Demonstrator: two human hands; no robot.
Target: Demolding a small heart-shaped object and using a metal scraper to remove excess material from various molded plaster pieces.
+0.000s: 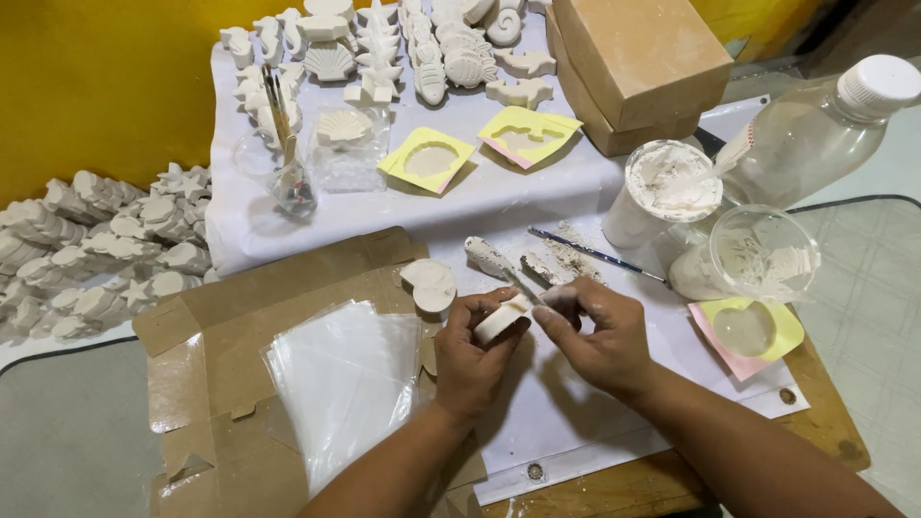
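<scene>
A big white cloth (288, 216) covers the back of the table. Many white plaster shapes (384, 48) lie on it in rows: shells, fish and stars. These look finished. A second big heap of white shapes (96, 249) sits off to the left, so a lot of the work seems done already.

A brown box (638, 67) stands at the back right, and a clear bottle (815, 129) lies next to it. A flat piece of cardboard (221, 336) holds a stack of clear plastic bags (336, 384). A cup of white powder (667, 187) and a clear cup (763, 254) stand near the hands.

Three yellow molds (429, 161) are out; the one on the right (746, 331) looks filled, so more shapes are on the way.

Two round pieces (429, 285) wait on the cardboard.

The left hand (470, 355) grips a small white plaster piece (501, 321) just above the table, fingers closed round it. The right hand (600, 336) pinches a thin tool (523, 288) against the piece's edge. This piece looks not yet done.
</scene>
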